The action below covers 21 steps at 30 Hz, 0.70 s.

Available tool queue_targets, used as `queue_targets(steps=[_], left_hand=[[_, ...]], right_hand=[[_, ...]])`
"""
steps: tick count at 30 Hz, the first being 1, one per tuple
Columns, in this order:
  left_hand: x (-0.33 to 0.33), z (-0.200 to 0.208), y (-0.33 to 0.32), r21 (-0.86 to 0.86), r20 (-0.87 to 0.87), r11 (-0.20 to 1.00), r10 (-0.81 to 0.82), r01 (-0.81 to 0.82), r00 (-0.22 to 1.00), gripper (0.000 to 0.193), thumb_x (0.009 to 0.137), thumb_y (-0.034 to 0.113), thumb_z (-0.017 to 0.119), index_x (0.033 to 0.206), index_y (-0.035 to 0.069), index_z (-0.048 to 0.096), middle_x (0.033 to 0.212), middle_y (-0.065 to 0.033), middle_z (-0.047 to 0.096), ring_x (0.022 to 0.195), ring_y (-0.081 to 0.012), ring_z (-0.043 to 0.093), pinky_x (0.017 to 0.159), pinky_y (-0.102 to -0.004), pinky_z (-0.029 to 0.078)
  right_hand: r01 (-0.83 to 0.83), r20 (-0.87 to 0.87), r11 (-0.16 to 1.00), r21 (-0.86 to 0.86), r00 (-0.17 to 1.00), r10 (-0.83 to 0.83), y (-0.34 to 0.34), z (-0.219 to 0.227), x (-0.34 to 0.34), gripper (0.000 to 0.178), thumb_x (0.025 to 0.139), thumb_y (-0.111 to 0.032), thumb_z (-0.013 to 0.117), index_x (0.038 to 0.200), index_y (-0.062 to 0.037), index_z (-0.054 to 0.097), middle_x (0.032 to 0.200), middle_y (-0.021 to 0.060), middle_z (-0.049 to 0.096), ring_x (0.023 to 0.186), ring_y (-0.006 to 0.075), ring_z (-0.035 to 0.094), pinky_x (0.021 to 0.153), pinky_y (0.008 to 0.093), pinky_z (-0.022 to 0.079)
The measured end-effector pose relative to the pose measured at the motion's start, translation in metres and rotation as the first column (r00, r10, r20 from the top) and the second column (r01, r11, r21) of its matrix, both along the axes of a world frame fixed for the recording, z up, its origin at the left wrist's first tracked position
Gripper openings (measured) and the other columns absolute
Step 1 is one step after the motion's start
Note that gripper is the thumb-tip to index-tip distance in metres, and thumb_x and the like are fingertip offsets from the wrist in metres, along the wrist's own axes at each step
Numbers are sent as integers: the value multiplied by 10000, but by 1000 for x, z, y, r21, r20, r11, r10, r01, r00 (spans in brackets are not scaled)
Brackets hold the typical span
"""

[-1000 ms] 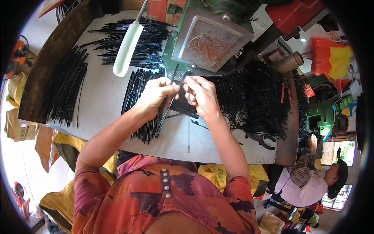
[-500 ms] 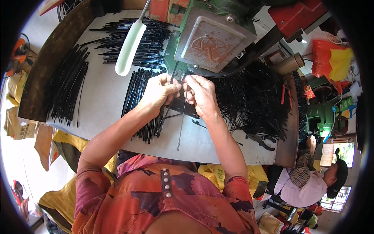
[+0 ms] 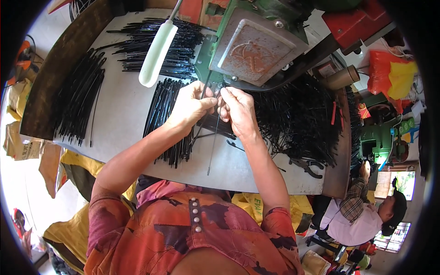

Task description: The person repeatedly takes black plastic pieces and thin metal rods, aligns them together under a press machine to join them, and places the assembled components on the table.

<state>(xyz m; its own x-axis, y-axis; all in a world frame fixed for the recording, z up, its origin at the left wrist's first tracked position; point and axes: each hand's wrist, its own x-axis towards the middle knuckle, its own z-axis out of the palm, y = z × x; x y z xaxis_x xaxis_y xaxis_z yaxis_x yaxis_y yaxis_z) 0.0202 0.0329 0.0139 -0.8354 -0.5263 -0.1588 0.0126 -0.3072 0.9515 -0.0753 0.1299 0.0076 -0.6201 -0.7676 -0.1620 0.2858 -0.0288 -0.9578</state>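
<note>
My left hand (image 3: 192,106) and my right hand (image 3: 239,110) meet just below the head of a green machine (image 3: 255,54) with an embossed umbrella plate. Both have their fingers closed in a pinch. A thin black umbrella rib (image 3: 213,149) hangs down from between them toward the near table edge, and the right fingers grip its upper end. Another dark rib runs up through my left fingers toward the machine. Fingers hide the exact joint. Beside my left wrist lies a row of black ribs (image 3: 158,110).
More rib bundles (image 3: 80,101) lie at the left and far side. A tangled heap of ribs (image 3: 300,117) fills the right, with pliers (image 3: 306,167) in front. A pale-covered lever (image 3: 158,55) hangs over the table (image 3: 123,114). Another person (image 3: 360,217) sits at right.
Both hands stay pinched at the same place below the machine, with only slight finger movement. The view has shifted a little, and the hanging rib has barely moved.
</note>
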Motion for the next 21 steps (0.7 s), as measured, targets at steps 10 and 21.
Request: queue_targets(steps=[10, 21], left_hand=[[-1, -4, -1, 160, 5, 987, 2, -3, 1000, 143, 751, 29, 591, 771, 73, 457, 576, -29, 508, 395, -29, 338, 357, -168, 202], [-2, -8, -4, 166, -4, 986, -1, 2, 1000, 137, 748, 29, 596, 756, 77, 468, 577, -9, 505, 387, -24, 326, 352, -175, 185]], right_hand=[[61, 30, 998, -7, 998, -61, -4, 2, 2, 234, 837, -141, 484, 660, 12, 495, 550, 34, 460, 380, 65, 412, 326, 191, 306], [60, 28, 998, 27, 998, -61, -3, 6, 4, 221, 833, -144, 494, 684, 18, 514, 574, 43, 483, 391, 71, 440, 325, 191, 328]])
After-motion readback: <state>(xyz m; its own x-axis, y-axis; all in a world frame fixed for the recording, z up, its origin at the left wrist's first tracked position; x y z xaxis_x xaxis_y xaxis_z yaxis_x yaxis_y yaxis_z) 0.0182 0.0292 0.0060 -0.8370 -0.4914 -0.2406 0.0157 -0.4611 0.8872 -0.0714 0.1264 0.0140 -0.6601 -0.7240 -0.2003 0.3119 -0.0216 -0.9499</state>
